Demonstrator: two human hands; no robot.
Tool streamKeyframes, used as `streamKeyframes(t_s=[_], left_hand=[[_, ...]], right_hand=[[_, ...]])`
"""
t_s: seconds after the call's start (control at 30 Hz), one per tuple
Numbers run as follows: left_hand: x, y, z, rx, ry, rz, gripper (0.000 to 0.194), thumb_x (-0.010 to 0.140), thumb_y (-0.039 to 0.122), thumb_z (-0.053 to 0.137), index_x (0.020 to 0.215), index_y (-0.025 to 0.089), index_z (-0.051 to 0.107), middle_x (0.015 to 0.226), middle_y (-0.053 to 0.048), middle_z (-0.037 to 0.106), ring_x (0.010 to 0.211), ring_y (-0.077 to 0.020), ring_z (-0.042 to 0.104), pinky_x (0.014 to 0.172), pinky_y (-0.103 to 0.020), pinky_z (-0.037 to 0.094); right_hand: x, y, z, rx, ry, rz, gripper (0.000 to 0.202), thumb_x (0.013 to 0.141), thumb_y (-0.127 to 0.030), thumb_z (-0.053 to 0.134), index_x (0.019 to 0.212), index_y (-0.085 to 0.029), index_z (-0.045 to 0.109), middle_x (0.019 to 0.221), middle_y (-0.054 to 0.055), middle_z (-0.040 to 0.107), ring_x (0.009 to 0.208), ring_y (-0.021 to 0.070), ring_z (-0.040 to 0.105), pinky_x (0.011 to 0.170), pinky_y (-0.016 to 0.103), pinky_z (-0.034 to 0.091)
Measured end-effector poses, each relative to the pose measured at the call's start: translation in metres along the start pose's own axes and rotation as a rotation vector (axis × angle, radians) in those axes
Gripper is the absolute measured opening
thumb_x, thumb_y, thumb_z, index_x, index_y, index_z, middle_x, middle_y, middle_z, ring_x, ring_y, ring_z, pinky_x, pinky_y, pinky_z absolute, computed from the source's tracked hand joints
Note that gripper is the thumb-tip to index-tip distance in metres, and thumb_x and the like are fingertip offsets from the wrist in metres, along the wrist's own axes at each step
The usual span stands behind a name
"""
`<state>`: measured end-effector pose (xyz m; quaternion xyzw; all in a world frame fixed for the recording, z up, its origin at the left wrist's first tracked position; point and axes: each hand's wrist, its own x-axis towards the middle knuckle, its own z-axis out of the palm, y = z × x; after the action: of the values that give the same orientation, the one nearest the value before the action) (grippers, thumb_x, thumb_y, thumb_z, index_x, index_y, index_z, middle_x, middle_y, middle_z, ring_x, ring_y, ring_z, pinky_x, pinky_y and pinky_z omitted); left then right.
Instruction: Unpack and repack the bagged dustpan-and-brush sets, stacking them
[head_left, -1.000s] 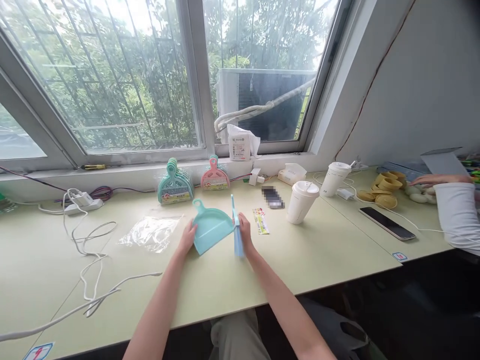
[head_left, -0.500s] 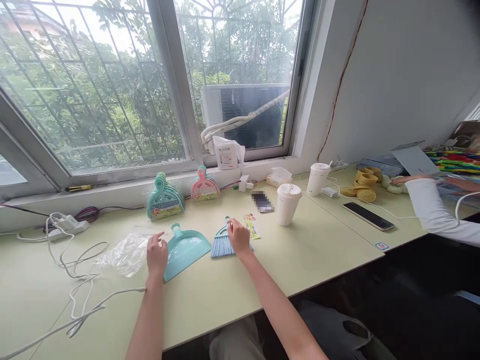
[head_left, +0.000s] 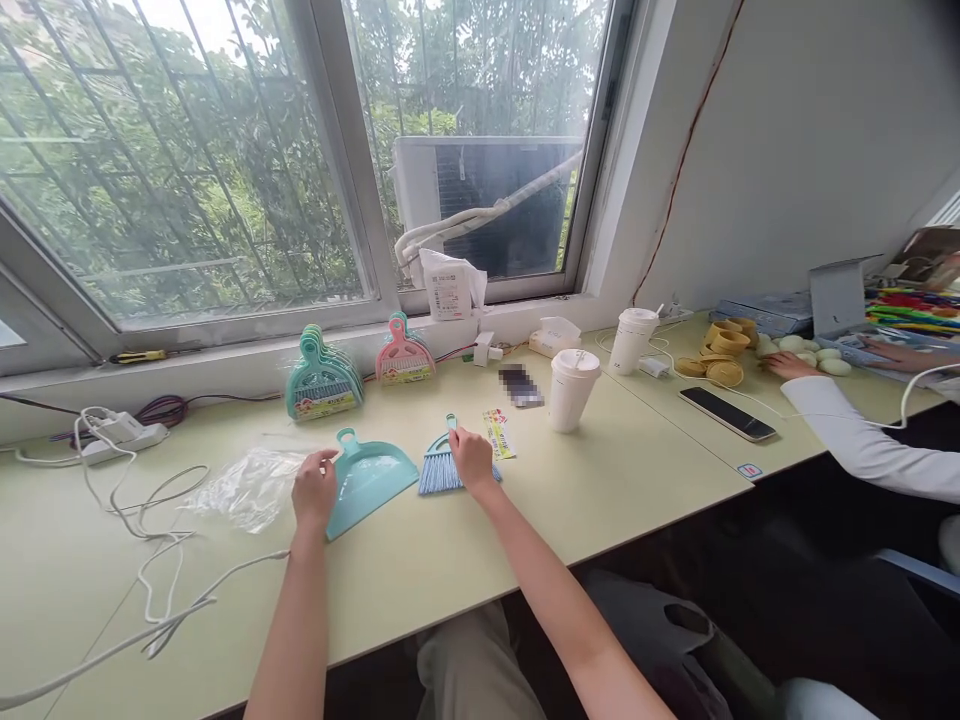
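- We are seeing the right hand resting over the brush near the frame's centre, fingers bent by its handle; we cannot tell whether they are gripping.
- The brush is lying beneath this nearer hand, bristles spreading sideways, handle pointing toward the frame's top.
- The left hand, loosely open, is resting at the dustpan's left edge.
- The dustpan is lying between both hands, just left of the brush.
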<state>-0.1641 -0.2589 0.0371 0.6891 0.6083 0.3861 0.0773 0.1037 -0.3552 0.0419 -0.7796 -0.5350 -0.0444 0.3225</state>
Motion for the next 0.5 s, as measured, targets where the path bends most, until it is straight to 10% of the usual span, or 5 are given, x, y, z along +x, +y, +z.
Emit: streamKeyframes(t_s=[0.5], left_hand=[[-0.002,-0.003,-0.009,-0.015,0.057,-0.121,0.027,0.083,0.022,0.039,0.09,0.022,0.066,0.099,-0.006,0.068,0.088,-0.0227,0.059,0.073,-0.032,0.043]], right_hand=[[0.006,0.013,0.013,-0.138,0.082,0.026,0.025,0.086,-0.042,0.053,0.084,-0.02,0.064,0.091,0.01,0.066,0.096,0.0255,0.054,0.096,0.043,0.023]])
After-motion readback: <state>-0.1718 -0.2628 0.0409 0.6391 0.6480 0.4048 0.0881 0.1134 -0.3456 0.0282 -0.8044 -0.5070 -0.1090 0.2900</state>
